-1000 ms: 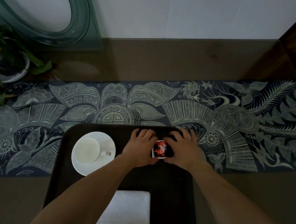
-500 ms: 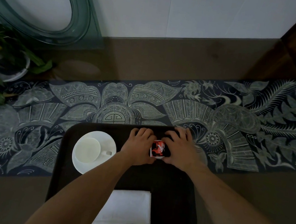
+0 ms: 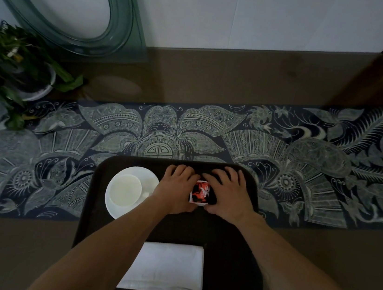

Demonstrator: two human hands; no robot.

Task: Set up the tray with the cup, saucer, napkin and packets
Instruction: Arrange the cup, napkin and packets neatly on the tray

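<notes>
1. The left hand and right hand pinch a red packet between them, fingers curled, at the far end of the dark tray.
2. A white cup sits on its saucer, just left of the hands.
3. A folded white napkin lies on the tray's near end.
4. The tray rests on a patterned runner across the desk.

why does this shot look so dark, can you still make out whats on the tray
Head view: dim, even light with no hard shadows or glare; the dark tray nearly merges with the table. The white cup, saucer and napkin stand out; the red packet between the left hand and right hand is slightly soft. Wide-angle bending curves the edges.
</notes>
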